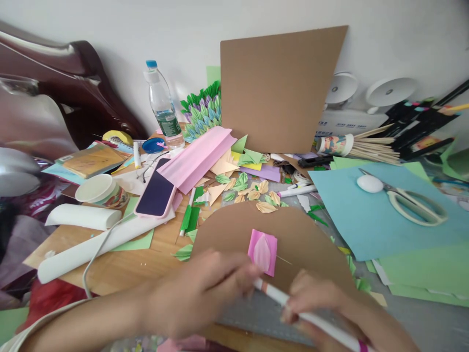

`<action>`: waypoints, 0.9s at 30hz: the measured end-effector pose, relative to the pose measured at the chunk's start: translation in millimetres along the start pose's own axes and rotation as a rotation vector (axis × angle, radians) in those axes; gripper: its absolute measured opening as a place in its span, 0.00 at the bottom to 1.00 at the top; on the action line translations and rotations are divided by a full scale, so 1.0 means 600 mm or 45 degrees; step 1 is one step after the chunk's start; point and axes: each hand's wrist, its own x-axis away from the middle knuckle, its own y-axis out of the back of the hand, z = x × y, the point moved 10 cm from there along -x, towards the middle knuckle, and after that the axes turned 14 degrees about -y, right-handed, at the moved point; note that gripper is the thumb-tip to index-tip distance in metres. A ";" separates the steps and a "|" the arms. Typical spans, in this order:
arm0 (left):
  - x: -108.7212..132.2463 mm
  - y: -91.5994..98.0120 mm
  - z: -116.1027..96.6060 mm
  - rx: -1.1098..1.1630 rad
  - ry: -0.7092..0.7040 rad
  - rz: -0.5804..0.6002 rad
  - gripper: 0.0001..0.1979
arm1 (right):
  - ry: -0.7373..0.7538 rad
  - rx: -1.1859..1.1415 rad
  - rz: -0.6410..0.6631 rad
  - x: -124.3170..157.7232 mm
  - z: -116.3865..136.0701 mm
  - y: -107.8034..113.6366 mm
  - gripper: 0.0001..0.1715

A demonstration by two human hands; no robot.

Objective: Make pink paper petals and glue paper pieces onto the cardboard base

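Head view: a light wooden surface [161, 266] is crowded with paper craft materials and is partly covered by a grey mat [264, 318]. It is backed by a plain white wall [110, 24], with a dark red-brown curved wooden frame [86, 63] seen at the left. A square brown cardboard panel [282, 88] is stood upright at the back, and a clear plastic bottle with a blue cap [166, 110] is placed left of it. At the right, white-handled scissors [389, 187] are laid on a blue paper sheet [351, 210]. A pink-framed phone [156, 190] is rested at the left.

A slim white marker pen [275, 294], banded in orange near its left end and ringed in magenta near its right, is held slantwise above the near edge of a round-edged brown cardboard piece [227, 230]. Its barrel is clamped in the right hand [330, 296]; its left end is pinched by the left hand [205, 288], which is blurred. On the cardboard, a pale pink leaf-shaped piece [262, 252] is laid over a magenta paper rectangle [273, 252].
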 end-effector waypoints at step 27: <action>0.056 0.183 0.124 -1.346 0.622 -0.286 0.15 | -0.659 1.391 -1.167 0.066 -0.206 0.209 0.27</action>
